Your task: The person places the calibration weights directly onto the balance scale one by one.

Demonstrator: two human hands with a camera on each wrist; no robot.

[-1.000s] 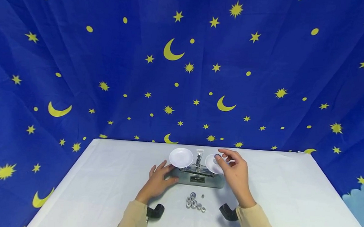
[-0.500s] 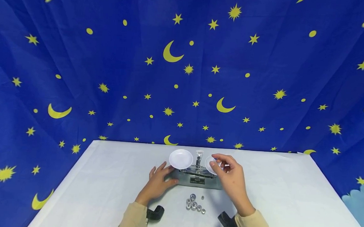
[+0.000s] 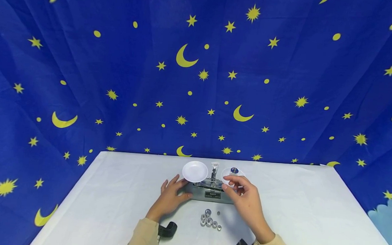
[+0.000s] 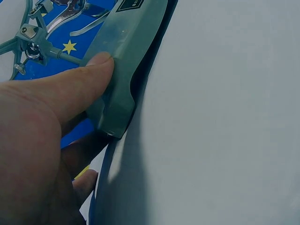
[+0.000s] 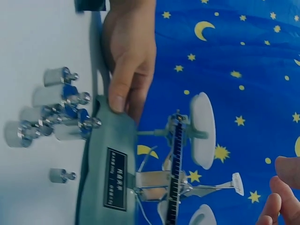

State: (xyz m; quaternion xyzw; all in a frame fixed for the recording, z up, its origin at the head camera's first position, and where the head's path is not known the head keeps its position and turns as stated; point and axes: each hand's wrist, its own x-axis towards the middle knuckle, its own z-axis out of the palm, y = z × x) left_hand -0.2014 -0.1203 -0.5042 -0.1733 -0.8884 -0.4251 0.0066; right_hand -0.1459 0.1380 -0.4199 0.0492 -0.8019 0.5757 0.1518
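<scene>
A balance scale [image 3: 196, 193] with a grey-green base and two white pans stands on the table. My left hand [image 3: 170, 196] holds the base's left end, thumb [image 4: 96, 70] on the front face and other fingers behind it. On the right pan [image 3: 225, 172] stands a silver weight [image 3: 234, 170]. In front of that pan is my right hand [image 3: 249, 201], thumb and fingertips apart with nothing between them. The left pan [image 3: 195, 171] bears nothing. Several knobbed metal weights [image 3: 209, 222] lie grouped before the base, with a small one [image 5: 58, 176] apart.
White sheeting covers the table [image 3: 112, 192]. Behind its far edge hangs a blue cloth [image 3: 145, 79] with yellow moons and stars. Black wrist mounts [image 3: 168, 229] sit by both sleeves. The scale's upright pointer [image 3: 214, 171] rises between the pans.
The right hand has lowered the weight onto the right pan, let go of it and drawn back toward the front. The left hand stays at the base.
</scene>
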